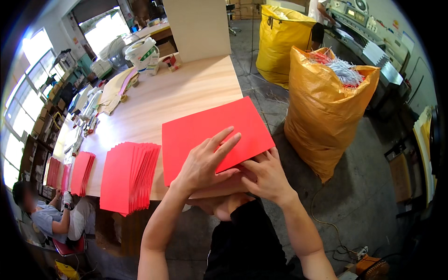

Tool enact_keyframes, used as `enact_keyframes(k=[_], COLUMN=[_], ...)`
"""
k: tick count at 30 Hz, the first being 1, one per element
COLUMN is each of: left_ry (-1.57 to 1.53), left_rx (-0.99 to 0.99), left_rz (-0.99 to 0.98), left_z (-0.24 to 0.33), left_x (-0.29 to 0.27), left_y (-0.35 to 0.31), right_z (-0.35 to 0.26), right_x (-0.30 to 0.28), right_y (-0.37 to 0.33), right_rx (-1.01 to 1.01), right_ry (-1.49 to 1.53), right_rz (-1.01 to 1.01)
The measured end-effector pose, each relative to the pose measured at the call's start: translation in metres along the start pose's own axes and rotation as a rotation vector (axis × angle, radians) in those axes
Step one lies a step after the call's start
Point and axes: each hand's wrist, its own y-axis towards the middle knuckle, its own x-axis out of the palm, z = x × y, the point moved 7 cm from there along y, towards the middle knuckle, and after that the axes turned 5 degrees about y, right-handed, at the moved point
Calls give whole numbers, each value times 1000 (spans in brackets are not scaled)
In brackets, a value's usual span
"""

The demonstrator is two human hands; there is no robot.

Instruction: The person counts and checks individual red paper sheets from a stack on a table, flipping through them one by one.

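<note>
A large red sheet [200, 133] lies over the wooden surface [186, 84] in front of a standing person; whether it is one layer or several, I cannot tell from here. The left hand [203, 161] is on top of the sheet, fingers loosely spread. The right hand [266, 175] is at the sheet's near right corner, fingers bent; whether it pinches the edge, I cannot tell. To the sheet's left sits a fanned red stack [123, 175]; right of the sheet, on the floor, stands an orange sack [322, 116] of shredded paper. The sheet's right side seems to overhang the surface, so a light left hand could let it slip off, and uneven pressure could crease that corner.
</note>
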Motion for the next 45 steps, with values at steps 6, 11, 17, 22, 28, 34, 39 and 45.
enact_keyframes(k=[6,11,17,22,28,34,39,45], left_ry=[26,12,31,-199,-301,-286,-266,-354], left_rx=[-27,-48,3,-224,-171,-133,-108,-153], left_rz=[28,34,82,57,78,48,65,62], left_z=[-11,-10,-7,-17,-13,-20,-13,-20], left_x=[5,4,0,-2,-3,0,-8,-3], left_y=[0,2,4,-2,3,0,1,-1], right_z=[-1,2,51,38,40,49,49,53], right_x=[0,-12,-52,-60,-29,-22,-13,-11], right_y=[4,6,-21,15,26,31,30,29], right_rx=[37,17,538,488,518,507,760,724], right_ry=[48,158,-14,42,414,556,1239,1256], right_rz=[-12,59,181,81,292,319,297,276])
